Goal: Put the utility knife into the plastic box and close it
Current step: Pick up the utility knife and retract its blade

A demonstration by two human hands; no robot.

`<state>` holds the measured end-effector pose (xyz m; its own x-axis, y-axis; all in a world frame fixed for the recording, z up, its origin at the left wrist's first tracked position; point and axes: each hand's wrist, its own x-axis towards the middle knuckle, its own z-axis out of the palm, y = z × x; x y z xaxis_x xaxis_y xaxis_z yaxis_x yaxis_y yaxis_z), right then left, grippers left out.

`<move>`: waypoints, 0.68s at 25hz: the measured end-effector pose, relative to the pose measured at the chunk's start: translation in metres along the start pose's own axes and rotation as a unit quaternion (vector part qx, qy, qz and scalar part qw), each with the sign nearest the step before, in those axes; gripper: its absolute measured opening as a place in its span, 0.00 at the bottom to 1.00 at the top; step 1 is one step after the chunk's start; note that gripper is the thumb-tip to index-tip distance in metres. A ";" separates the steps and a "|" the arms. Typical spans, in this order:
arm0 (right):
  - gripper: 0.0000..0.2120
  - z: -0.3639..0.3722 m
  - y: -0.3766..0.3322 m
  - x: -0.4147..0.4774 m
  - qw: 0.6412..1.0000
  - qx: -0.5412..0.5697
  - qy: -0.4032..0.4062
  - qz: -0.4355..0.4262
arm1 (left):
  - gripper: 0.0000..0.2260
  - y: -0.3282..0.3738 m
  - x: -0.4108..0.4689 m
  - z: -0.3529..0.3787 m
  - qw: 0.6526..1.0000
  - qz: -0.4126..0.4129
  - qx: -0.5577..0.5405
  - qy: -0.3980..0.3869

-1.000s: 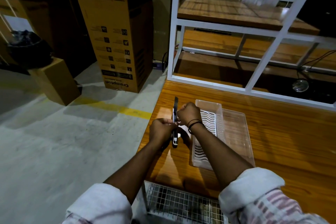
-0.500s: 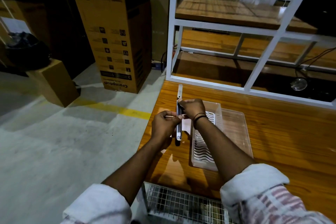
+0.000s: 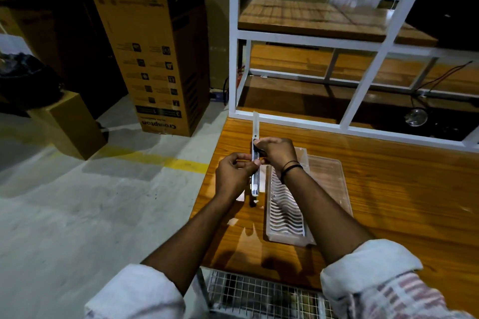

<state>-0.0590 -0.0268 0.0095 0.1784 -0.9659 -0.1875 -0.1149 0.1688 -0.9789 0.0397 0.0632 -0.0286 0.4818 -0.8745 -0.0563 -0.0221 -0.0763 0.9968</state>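
Observation:
I hold a long slim utility knife [image 3: 255, 179] upright over the left part of the wooden table [image 3: 388, 189]. Its pale blade sticks out far past the top of the handle. My left hand [image 3: 234, 176] pinches the handle's middle from the left. My right hand [image 3: 276, 153] grips the upper handle at the slider, a black band on its wrist. Just right of the knife the clear plastic box [image 3: 285, 215] lies open on the table, with a ribbed white insert in its tray and its lid [image 3: 329, 184] flat to the right.
A white metal shelf frame [image 3: 363, 101] with wooden boards rises behind the table. On the concrete floor to the left stand a tall cardboard carton [image 3: 158, 59] and a smaller box [image 3: 67, 124]. A wire mesh basket [image 3: 259, 295] sits below the table's near edge.
The blade has slid out of the handle and now extends much farther upward. Both hands and the knife have shifted slightly away from me.

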 end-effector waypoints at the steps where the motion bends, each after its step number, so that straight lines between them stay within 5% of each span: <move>1: 0.07 -0.002 0.000 0.002 1.000 0.006 0.006 0.000 | 0.12 0.002 0.000 0.002 1.000 0.011 0.009 -0.002; 5: 0.12 -0.015 -0.003 0.007 0.999 -0.011 0.022 -0.025 | 0.29 0.010 -0.002 0.003 0.987 0.075 0.110 -0.086; 9: 0.04 -0.031 -0.008 0.009 0.998 -0.006 0.037 -0.047 | 0.48 0.019 0.000 -0.003 0.934 0.138 0.241 -0.225; 17: 0.11 -0.053 -0.003 0.004 0.998 0.012 0.035 -0.060 | 0.52 0.019 -0.004 0.012 0.920 0.155 0.240 -0.268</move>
<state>-0.1099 -0.0417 0.0164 0.1212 -0.9905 -0.0646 -0.0728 0.0560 -0.9958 0.0268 0.0590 -0.0097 -0.1112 -0.9907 0.0790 -0.5317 0.1264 0.8374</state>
